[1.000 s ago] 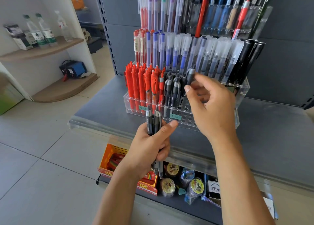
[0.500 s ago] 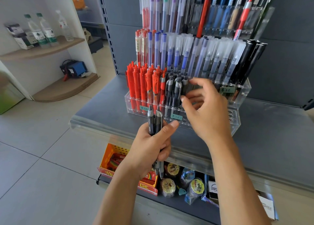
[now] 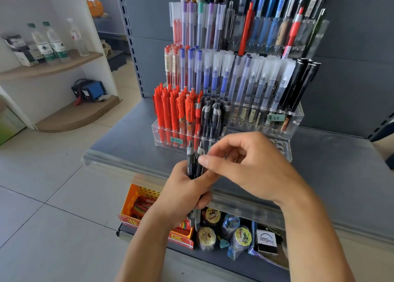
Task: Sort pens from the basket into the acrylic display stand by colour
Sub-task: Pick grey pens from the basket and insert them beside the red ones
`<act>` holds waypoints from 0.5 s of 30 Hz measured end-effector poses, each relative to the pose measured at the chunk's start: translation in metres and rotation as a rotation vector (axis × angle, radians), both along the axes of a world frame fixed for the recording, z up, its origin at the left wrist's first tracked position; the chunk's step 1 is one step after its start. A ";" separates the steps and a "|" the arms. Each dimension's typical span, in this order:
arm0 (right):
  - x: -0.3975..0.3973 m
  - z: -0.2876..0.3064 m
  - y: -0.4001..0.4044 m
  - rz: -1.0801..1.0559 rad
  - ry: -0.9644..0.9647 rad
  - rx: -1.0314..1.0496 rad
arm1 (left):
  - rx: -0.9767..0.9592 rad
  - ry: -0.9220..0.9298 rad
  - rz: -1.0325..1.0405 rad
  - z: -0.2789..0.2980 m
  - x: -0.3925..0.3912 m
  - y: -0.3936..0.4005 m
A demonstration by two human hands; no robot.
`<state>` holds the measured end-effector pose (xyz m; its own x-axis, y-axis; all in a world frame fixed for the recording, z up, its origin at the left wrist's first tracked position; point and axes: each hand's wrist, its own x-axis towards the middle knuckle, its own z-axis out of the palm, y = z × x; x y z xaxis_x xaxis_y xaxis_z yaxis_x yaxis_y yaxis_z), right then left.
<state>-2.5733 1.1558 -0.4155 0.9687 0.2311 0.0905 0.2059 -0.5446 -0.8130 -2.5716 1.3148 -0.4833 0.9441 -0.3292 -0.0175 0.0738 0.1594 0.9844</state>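
While left hand (image 3: 183, 188) stays wrapped around bunch of dark pens (image 3: 193, 164), upright, in front of stand (image 3: 279, 148) on grey shelf (image 3: 119, 138), right hand (image 3: 249, 164) has pulled back from front row. Half second ago its fingers were among black pens (image 3: 213, 117) beside red pens (image 3: 177, 111); now forefinger and thumb pinch tip of one pen in bunch. Orange basket (image 3: 136, 198) below shelf edge.

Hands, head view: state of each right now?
Left hand: closed around a bundle of black pens.
Right hand: fingertips pinching at one pen of that bundle; whether it grips cannot be told.
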 end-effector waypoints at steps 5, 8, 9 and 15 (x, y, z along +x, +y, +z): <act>0.001 -0.005 -0.005 -0.050 0.024 -0.004 | 0.102 -0.033 -0.015 0.002 -0.002 -0.003; 0.001 -0.004 -0.008 -0.030 0.042 -0.006 | 0.119 -0.034 -0.025 0.003 -0.003 -0.005; 0.002 -0.005 -0.008 -0.031 0.044 0.002 | 0.113 -0.035 -0.025 0.004 -0.003 -0.006; 0.005 -0.003 -0.012 -0.137 0.016 0.263 | 0.161 -0.024 0.024 -0.001 0.001 -0.006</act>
